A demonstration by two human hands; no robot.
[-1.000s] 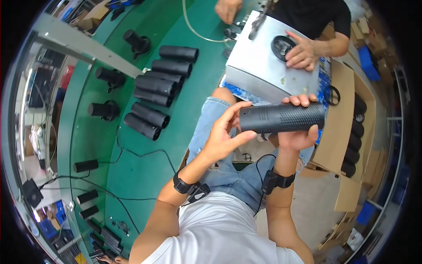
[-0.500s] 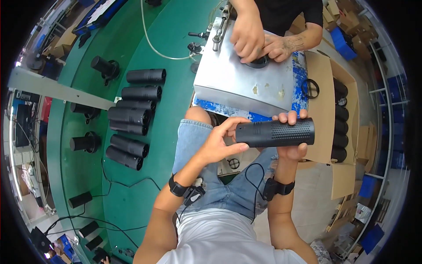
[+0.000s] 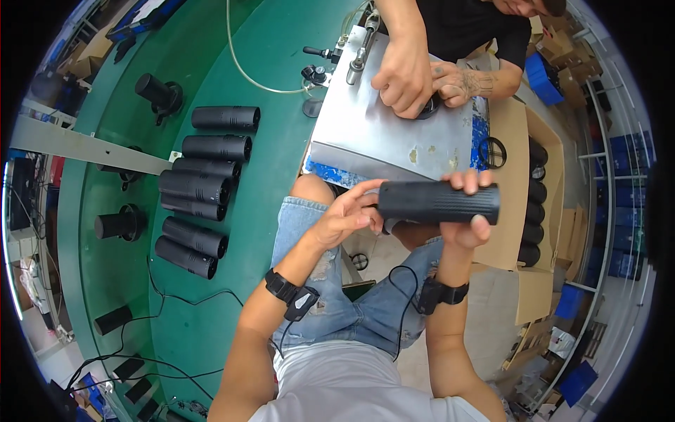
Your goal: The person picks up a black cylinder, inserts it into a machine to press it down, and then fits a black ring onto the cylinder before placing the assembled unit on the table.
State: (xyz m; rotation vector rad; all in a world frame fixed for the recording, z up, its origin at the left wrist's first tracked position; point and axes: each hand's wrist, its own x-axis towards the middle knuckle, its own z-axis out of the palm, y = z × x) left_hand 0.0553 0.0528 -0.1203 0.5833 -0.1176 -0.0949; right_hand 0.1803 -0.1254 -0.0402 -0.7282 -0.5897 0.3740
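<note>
Held level in front of me is a black cylindrical housing [image 3: 422, 202] with a finely dotted surface. My right hand [image 3: 465, 228] wraps around its right part from below, fingertips over the top. At its left end, my left hand [image 3: 344, 216] has its thumb and curled fingers against the rim; part of that grip is hidden. A small dark piece shows under this end, too unclear to name. Beyond the housing stands a metal box fixture [image 3: 383, 141], where a co-worker's hands [image 3: 415, 88] press on a black round part [image 3: 427, 107].
Several similar black housings [image 3: 225, 117] lie on the green bench [image 3: 271, 141] to my left, near flanged black parts [image 3: 119, 224]. An open cardboard box [image 3: 508, 190] holding more housings stands at right. A black ring [image 3: 492, 152] lies beside the fixture. Cables cross the bench.
The housing has turned about its long axis, its dotted patch now less visible. My left thumb has drawn back from its side toward the end. The co-worker has leaned further into view.
</note>
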